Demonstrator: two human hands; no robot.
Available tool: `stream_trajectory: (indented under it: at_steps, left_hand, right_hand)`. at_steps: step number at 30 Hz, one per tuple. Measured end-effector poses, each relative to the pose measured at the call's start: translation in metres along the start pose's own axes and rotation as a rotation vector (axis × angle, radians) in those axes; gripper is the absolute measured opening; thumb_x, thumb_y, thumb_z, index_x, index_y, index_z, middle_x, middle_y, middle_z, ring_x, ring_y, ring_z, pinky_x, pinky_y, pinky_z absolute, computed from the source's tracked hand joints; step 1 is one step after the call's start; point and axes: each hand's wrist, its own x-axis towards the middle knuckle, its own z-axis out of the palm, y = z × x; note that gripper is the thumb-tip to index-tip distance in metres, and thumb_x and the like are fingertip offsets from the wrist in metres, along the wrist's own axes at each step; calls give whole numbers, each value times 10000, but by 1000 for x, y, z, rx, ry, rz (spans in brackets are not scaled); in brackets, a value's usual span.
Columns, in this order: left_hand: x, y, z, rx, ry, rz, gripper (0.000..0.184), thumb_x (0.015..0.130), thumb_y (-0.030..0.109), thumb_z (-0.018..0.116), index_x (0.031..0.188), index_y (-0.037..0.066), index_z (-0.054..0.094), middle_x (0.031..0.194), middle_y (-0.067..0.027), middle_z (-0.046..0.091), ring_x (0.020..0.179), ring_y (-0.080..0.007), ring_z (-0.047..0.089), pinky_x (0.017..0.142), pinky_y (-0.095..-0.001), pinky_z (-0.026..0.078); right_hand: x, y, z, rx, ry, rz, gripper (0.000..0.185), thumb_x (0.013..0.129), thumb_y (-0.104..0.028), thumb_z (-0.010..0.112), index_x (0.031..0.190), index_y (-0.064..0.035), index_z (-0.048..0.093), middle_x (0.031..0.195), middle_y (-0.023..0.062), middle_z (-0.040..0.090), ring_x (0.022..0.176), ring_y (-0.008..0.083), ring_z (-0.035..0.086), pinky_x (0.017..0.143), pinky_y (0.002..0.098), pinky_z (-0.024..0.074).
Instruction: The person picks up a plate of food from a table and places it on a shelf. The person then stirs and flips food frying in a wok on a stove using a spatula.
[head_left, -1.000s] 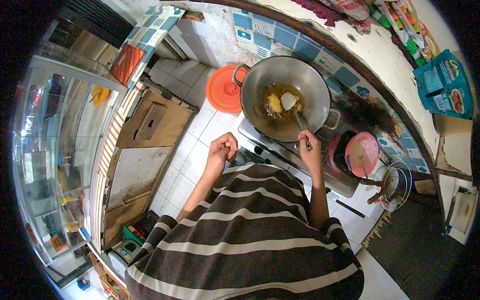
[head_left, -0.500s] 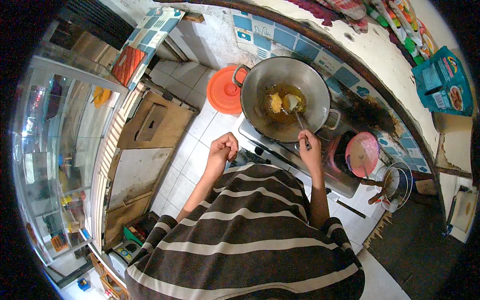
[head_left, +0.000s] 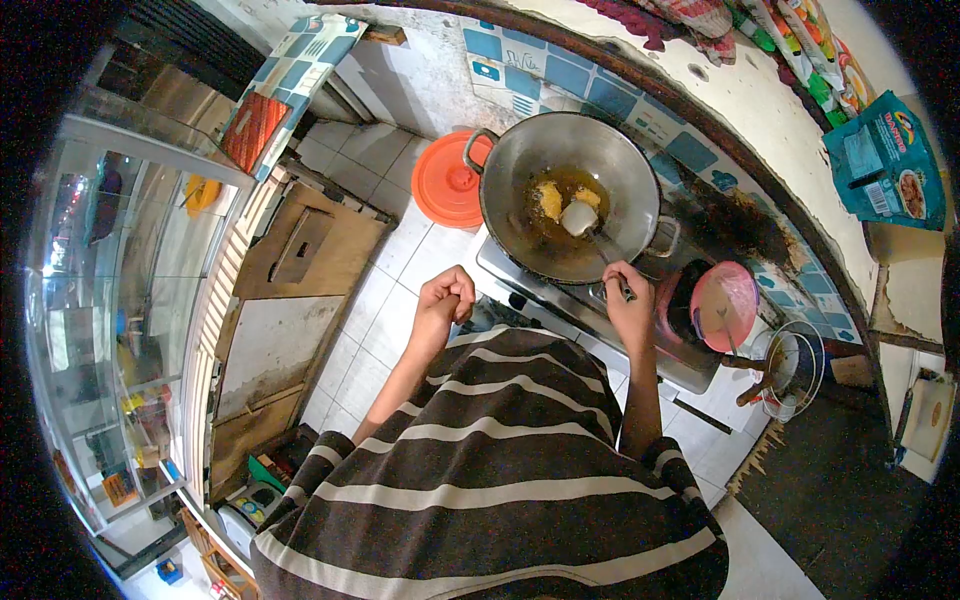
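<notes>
My right hand [head_left: 629, 296] grips the handle of a metal ladle [head_left: 579, 217], fingers wrapped round it. The ladle's bowl dips into oil [head_left: 552, 230] at the bottom of a large two-handled wok [head_left: 508, 190]. Two golden frying pieces lie in the oil: one battered piece [head_left: 550, 202] left of the ladle and another piece [head_left: 592, 197] just behind it. In front of my body, apart from the wok, my left hand [head_left: 446, 297] hangs with its fingers curled shut and nothing visible in them.
Under the wok is a metal stove [head_left: 492, 258]. An orange lidded bucket [head_left: 432, 185] stands left of it. To the right are a pink bowl [head_left: 738, 285] of batter with a utensil, and a wire strainer [head_left: 800, 380]. A glass cabinet [head_left: 140, 300] lines the left side; a teal packet [head_left: 885, 160] hangs upper right.
The ladle's bowl has moved slightly left and nearer to me, revealing more of the second frying piece. My right hand has shifted a little right. The left hand stays put.
</notes>
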Motion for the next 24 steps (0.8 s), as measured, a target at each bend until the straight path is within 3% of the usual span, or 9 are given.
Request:
stream_trajectory:
  at_steps: [10,16,24]
  left_hand:
    - [-2,0,-2,35,32,6,217,637,-98,317,737,13,474,533,16,360,471,-74,297,449,-226,234]
    - [-2,3,2,9,20,13,219,631,-100,320,733,14,476,535,13,368,472,-75,315,452,-221,246]
    - [-3,2,2,13,43,9,229,628,-110,316,735,11,478,543,13,370,476,-74,314,458,-218,254]
  right_hand:
    - [3,3,3,79,55,155,116,850,-114,530,809,-17,579,772,62,623,768,159,580,737,278,441]
    - [14,-7,8,137,102,296,197,885,-163,522,881,8,619,836,67,650,824,159,589,789,284,438]
    - [13,-1,3,120,100,227,175,862,-135,521,882,0,630,841,75,654,830,165,592,791,287,440]
